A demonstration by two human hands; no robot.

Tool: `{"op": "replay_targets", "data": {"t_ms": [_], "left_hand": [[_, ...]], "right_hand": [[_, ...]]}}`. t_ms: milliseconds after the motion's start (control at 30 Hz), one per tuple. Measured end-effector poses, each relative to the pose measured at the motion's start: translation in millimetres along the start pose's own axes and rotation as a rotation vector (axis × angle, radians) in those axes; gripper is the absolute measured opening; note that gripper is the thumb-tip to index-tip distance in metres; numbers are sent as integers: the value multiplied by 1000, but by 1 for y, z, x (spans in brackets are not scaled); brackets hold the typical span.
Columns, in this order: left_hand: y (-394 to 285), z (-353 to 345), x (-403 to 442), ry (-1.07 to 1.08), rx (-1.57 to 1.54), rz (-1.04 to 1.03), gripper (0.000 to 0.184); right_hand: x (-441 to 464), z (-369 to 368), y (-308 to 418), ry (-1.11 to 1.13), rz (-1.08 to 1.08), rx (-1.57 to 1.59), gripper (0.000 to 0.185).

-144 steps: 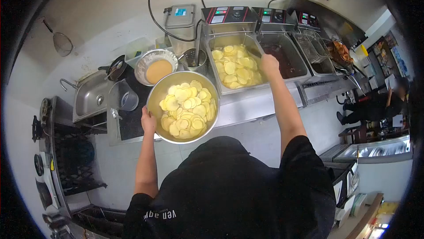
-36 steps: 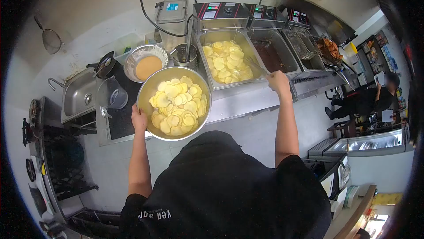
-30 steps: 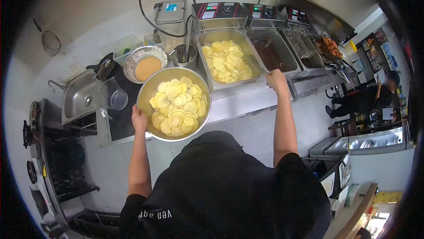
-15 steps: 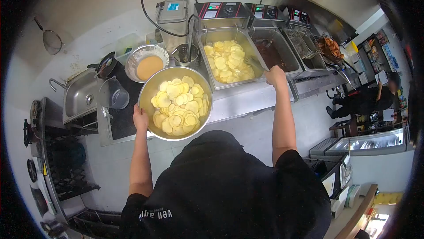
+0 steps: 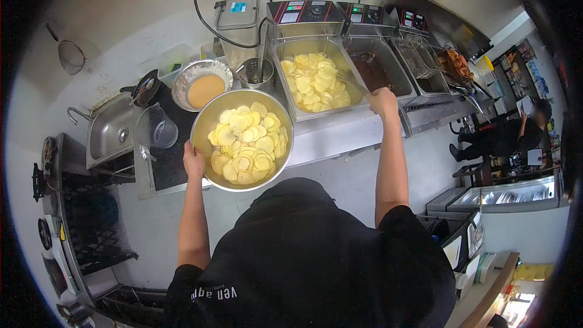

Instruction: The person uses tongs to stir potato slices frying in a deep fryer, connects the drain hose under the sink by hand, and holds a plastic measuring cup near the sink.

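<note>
My left hand [image 5: 194,161] grips the left rim of a large metal bowl [image 5: 286,157]. Many thin, pale yellow potato slices [image 5: 249,143] are piled inside it. The bowl sits tilted toward me at the counter's front edge. My right hand [image 5: 383,103] is closed around the handle of a metal skimmer [image 5: 347,78]. Its head is partly hidden among more potato slices [image 5: 313,82], which lie in the liquid of the left deep fryer [image 5: 280,64]. My right hand is above the front rim, between this fryer and the middle one [image 5: 372,73].
Behind the large bowl stand a smaller bowl of tan batter [image 5: 205,92] and a perforated metal utensil holder [image 5: 256,73]. A clear jug [image 5: 161,129] and a sink [image 5: 115,131] are leftward. Wire baskets [image 5: 416,61] hang at the right fryer. Another person [image 5: 528,128] stands far right.
My right hand has shifted slightly right and toward me, and the skimmer head sits a little farther back in the fryer. My left hand and the bowl have barely moved.
</note>
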State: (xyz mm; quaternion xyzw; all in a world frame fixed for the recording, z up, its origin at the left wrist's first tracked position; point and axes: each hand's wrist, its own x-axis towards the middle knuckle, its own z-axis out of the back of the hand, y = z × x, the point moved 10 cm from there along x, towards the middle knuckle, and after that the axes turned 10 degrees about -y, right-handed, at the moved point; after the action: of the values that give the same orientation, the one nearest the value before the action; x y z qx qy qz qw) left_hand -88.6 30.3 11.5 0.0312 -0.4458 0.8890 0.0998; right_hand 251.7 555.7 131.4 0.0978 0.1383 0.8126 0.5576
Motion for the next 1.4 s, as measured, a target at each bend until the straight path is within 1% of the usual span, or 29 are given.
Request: {"op": "replay_targets", "data": {"t_ms": [33, 100, 133, 167, 267, 333, 400, 433, 500, 567, 733, 800, 833, 900, 1000, 1200, 1300, 1400], "left_hand": [[-1, 0, 0, 5, 18, 12, 32], [4, -2, 1, 10, 36, 24, 32], [10, -5, 2, 11, -16, 25, 32], [16, -8, 3, 13, -68, 27, 32], [4, -2, 1, -3, -43, 9, 33], [11, -5, 3, 2, -49, 19, 34], [14, -7, 4, 3, -56, 30, 34], [14, -6, 4, -7, -48, 32, 35], [15, -3, 4, -24, -39, 37, 35], [15, -4, 4, -4, 24, 36, 35], [11, -4, 4, -14, 4, 17, 35], [11, -3, 3, -19, 12, 14, 35], [11, -2, 3, -23, 17, 8, 34], [9, -1, 3, -27, 25, 0, 34], [8, -2, 3, -22, -8, 13, 34], [11, -3, 2, -31, -40, 4, 33], [9, 0, 2, -63, -13, -19, 33], [18, -7, 5, -19, -17, -8, 32]], "right_hand": [[-4, 6, 0, 0, 0, 0, 32], [-10, 24, 0, -80, 18, -7, 30], [-19, 35, 5, -81, 18, -8, 30], [-28, 51, 13, -128, 48, -55, 29], [-44, 75, 29, -207, 109, -126, 28], [-50, 76, 34, -240, 139, -150, 27], [-57, 69, 52, -283, 282, -194, 27], [-61, 69, 55, -285, 284, -194, 27], [-71, 63, 60, -189, 288, -144, 29], [-73, 70, 59, -200, 275, -147, 29], [-52, 66, 23, -236, 245, -117, 26], [-41, 50, 5, -162, 180, -57, 27], [-38, 48, 2, -163, 179, -55, 27], [-34, 29, -12, 7, 60, 67, 28], [-33, 22, -18, 63, -1, 124, 28], [-21, 8, -24, 120, -7, 122, 29], [-14, 4, -25, 111, 2, 117, 28], [-9, -1, -28, 125, 7, 137, 29]]}}
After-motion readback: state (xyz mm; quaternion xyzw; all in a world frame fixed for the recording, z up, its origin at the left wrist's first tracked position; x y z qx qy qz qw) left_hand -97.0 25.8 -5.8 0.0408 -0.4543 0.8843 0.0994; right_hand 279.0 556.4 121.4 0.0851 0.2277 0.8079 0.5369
